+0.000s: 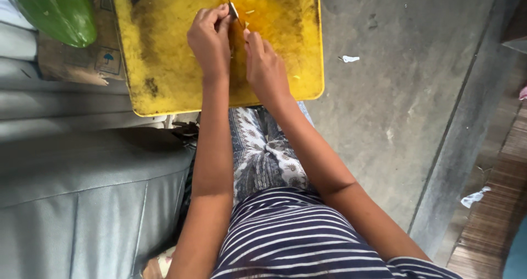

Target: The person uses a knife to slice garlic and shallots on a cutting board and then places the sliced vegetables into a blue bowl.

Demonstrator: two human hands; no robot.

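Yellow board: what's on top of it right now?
On the yellow board: both hands, the left hand gripping a small knife, the right hand beside it, plus a few pale scraps. Whatever is being cut is hidden between the hands.

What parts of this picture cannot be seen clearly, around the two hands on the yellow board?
Head view only:
- Knife: the handle is hidden inside the left hand; only a short blade shows.
- What the right hand presses down: covered by its fingers, too small to tell.
- Yellow cutting board: its far end is cut off by the top edge.
- Green object: cut off at the top left corner.
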